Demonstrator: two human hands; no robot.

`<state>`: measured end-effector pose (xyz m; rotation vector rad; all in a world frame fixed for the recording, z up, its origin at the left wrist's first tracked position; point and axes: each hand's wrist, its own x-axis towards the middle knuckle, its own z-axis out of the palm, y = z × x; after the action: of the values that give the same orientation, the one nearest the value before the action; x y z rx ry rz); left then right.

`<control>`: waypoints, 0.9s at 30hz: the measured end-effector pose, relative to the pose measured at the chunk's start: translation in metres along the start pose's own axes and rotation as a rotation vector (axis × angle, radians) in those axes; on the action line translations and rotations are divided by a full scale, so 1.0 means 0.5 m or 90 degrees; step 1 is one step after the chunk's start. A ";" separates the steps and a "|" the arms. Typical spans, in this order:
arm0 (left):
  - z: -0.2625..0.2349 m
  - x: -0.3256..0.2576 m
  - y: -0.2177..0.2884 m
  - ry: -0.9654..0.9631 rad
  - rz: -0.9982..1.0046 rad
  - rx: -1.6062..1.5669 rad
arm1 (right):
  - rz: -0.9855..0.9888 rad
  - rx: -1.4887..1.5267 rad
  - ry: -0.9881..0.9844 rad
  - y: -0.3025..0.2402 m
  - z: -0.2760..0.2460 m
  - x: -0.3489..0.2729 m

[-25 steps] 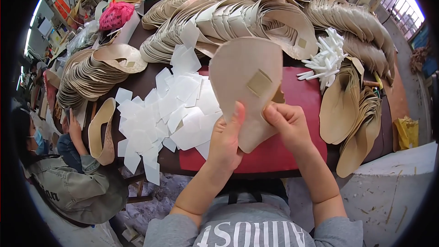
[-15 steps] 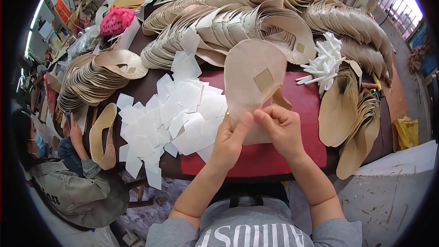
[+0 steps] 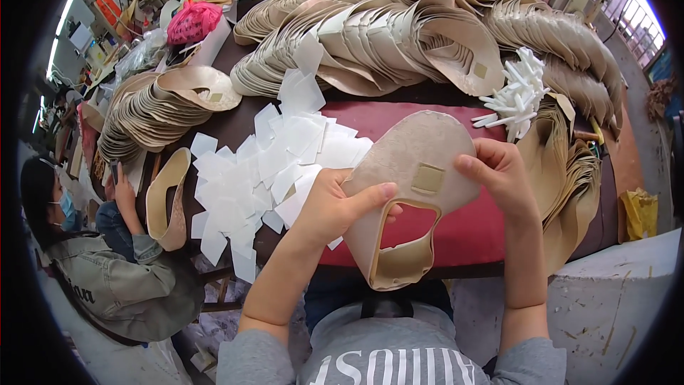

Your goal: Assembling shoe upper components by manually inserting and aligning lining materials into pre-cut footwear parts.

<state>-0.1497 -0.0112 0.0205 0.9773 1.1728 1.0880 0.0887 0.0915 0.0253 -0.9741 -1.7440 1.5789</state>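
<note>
Between both hands I hold a beige shoe upper [image 3: 399,146], tilted, with a small square tan patch [image 3: 427,179] on its face and an opening below that. My left hand [image 3: 338,203] grips its left edge, thumb on top and fingertips showing through the opening. At the upper right edge, my right hand [image 3: 502,175] pinches it between thumb and fingers. Beneath lies a red mat [image 3: 470,224]. Left of it spreads a loose heap of white cut pieces [image 3: 235,185], close to my left hand.
Long rows of nested beige uppers [image 3: 356,36] fill the back. White sticks [image 3: 519,96] lie in a heap at right, beside tan uppers [image 3: 545,142]. At left are another stack [image 3: 142,110] and a single upper [image 3: 158,196]. A masked person [image 3: 121,278] sits at far left holding a phone.
The upper has come down and nearer to me, and its opening now shows. My right hand has moved up and right to its far edge; my left hand has shifted to its left side.
</note>
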 end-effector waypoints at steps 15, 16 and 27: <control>0.004 -0.002 -0.046 0.152 0.205 0.262 | -0.088 0.026 0.204 0.018 0.026 -0.055; 0.001 -0.002 -0.048 0.153 0.207 0.261 | -0.090 0.024 0.202 0.019 0.028 -0.062; 0.031 -0.019 0.007 0.081 0.254 0.084 | -0.125 0.019 0.297 0.043 -0.005 -0.099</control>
<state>-0.1354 -0.0203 0.0280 1.2986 1.1916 1.4177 0.1216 0.0525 0.0069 -1.0240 -1.4352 1.1384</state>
